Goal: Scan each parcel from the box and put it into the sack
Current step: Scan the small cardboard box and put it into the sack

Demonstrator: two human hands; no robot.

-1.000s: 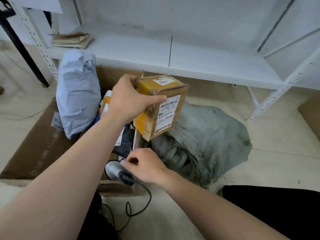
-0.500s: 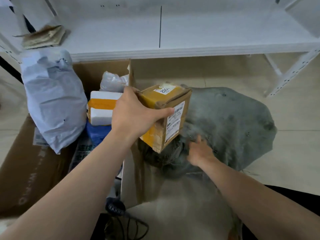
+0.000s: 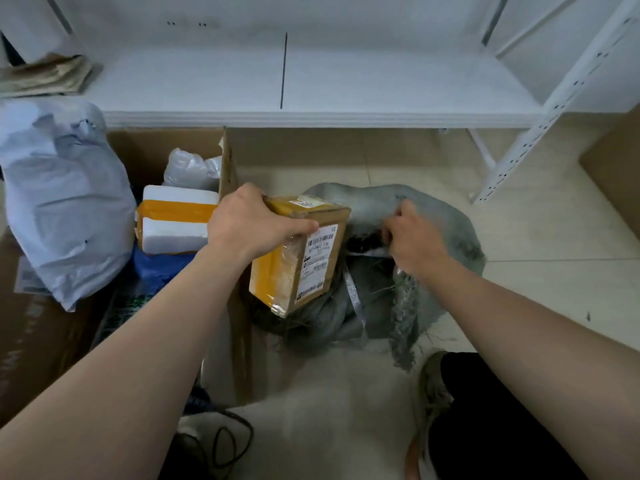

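Small brown parcel (image 3: 313, 268), yellow tape round it and a white barcode label facing us, up in the air and tilted, right over the near edge of the grey sack (image 3: 446, 216) and just beside the box (image 3: 229, 161) wall. The left hand (image 3: 249, 226) grips it from above, thumb across the front face near the label, fingers wrapped over the far top edge. The right hand (image 3: 414, 239) has its fingers curled tight, pinching the sack's cloth at the rim, and there's a dark gap of an opening between hand and parcel. The sack slumps on pale floor tiles (image 3: 540, 258), crumpled, a frayed strip hanging off its near side. Left of it, the box sits open on the floor, with a white foam package (image 3: 173, 220) banded in yellow, a blue packet (image 3: 159, 266) below it, a clear plastic bag (image 3: 190, 169) behind, and a big pale mailer bag (image 3: 62, 202) leaning over the left side. A black cable (image 3: 225, 441) coils on the floor at the bottom. Behind everything, a low white shelf (image 3: 346, 81) on perforated uprights, folded brown paper (image 3: 45, 76) at its left end.
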